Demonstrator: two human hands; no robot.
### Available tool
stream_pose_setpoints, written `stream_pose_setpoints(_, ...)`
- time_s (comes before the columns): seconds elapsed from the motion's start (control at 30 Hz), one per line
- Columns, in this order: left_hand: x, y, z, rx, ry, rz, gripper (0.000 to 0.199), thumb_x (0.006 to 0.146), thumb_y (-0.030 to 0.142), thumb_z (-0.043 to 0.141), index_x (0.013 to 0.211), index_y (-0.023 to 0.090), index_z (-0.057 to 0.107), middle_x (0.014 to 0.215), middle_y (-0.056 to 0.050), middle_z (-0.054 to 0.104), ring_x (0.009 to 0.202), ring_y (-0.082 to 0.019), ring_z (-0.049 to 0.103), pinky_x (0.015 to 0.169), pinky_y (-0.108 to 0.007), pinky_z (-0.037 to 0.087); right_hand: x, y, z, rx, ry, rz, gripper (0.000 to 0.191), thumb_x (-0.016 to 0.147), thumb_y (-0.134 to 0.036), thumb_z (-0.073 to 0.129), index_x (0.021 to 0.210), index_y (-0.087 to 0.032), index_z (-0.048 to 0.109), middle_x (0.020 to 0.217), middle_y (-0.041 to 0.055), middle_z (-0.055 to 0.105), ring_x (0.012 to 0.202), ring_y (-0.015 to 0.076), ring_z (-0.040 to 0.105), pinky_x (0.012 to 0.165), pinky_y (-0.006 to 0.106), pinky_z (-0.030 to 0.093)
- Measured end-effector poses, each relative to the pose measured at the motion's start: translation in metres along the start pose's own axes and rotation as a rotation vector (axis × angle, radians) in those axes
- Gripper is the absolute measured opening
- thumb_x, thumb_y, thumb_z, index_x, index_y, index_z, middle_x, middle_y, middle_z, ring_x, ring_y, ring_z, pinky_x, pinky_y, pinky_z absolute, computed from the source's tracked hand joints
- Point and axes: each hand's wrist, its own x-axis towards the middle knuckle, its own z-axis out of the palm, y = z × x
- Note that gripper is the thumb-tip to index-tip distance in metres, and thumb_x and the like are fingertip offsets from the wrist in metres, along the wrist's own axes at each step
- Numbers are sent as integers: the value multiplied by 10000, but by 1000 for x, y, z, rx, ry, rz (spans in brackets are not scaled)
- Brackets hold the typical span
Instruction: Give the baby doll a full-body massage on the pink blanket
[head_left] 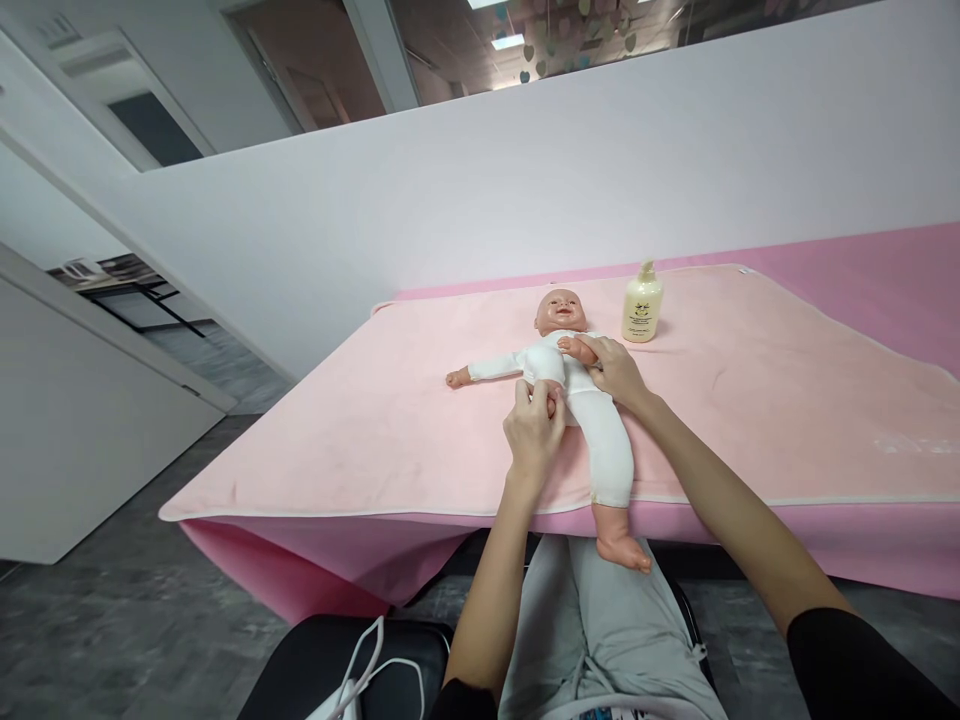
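A baby doll (pixel 580 378) with a white cloth body lies on its back on a peach-pink mat (pixel 375 430), its head toward the wall. My left hand (pixel 534 428) is closed around the foot of one doll leg, which is bent up toward the belly. The other doll leg (pixel 609 450) stretches toward me, its foot jutting past the table edge. With my right hand (pixel 619 372) I grip the doll's forearm and hand (pixel 577 349), folded across its chest. The doll's other arm (pixel 487 369) lies stretched out to the left.
A cream pump bottle (pixel 642 305) stands upright beside the doll's head, to its right. Pink cloth (pixel 900 275) covers the table beneath the mat. A white wall (pixel 480 190) rises behind. At lower left, a black chair (pixel 300 660) carries a white cable (pixel 367 660).
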Motion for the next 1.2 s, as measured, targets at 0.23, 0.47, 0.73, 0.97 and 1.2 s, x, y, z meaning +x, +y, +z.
stream_pose_setpoints(0.23, 0, -2, -2, -27, 6, -18, 174, 863, 320, 449, 774, 186, 516, 785, -8, 456, 604, -98, 471, 487, -206, 279, 0, -4, -3, 14, 4, -1, 564, 659, -39, 422, 1200, -183, 493, 1055, 84, 603, 979, 250, 511, 862, 410, 423)
stream_pose_setpoints(0.47, 1, -3, -5, -28, -16, -36, 165, 863, 314, 450, 784, 185, 517, 798, -13, 467, 621, -101, 482, 490, -205, 290, 0, -5, -4, 11, 4, 17, 541, 670, -47, 417, 1187, -183, 501, 1029, 88, 607, 951, 248, 516, 833, 404, 429)
stream_pose_setpoints(0.73, -2, 0, 0, 65, -29, -13, 207, 885, 323, 403, 801, 182, 529, 794, -18, 471, 582, -99, 470, 469, -224, 255, 1, -5, -4, 47, 16, 43, 543, 662, -63, 426, 1185, -175, 514, 1040, 97, 611, 946, 260, 525, 828, 417, 438)
stream_pose_setpoints(0.97, -15, 4, -54, 109, 203, -19, 229, 876, 326, 433, 715, 172, 486, 714, -10, 474, 567, -97, 462, 460, -206, 266, 3, 9, -1, 356, 330, 322, 620, 736, -235, 501, 1330, -246, 324, 1271, 68, 496, 1156, 223, 470, 974, 408, 389)
stream_pose_setpoints(1.2, -74, 0, -100, 151, 117, 17, 204, 858, 314, 477, 698, 191, 451, 661, 13, 483, 511, -95, 469, 430, -207, 264, 5, 65, 12, 515, 689, 678, 800, 750, -237, 444, 1386, -249, -40, 1433, 142, 209, 1292, 224, 337, 952, 489, 407)
